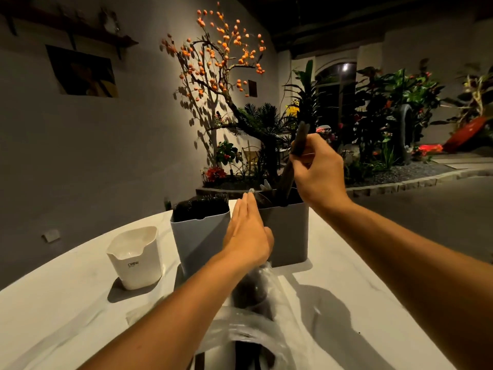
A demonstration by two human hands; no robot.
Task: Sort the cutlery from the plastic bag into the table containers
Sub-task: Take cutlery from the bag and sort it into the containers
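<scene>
**Dark cutlery held over the right-hand grey container**

The only readable writing is a small grey mark, apparently "CREW", on the front of the white container [136, 259] at lower left of the frame. To its right stand two grey containers: the left grey container [198, 236] is packed with black cutlery, and the right grey container [289, 233] holds a few dark pieces.

The right hand [318, 172], centre right, grips a bundle of dark cutlery [298, 141] above the right grey container. The left hand [246, 231] lies flat, fingers straight and pressed together, between the two grey containers. The clear plastic bag [256, 321] lies at bottom centre with dark pieces inside.

The table [346, 276] is white and faintly marbled. Behind it are a grey wall, a tree with orange fruit [221, 57] and leafy plants.
</scene>
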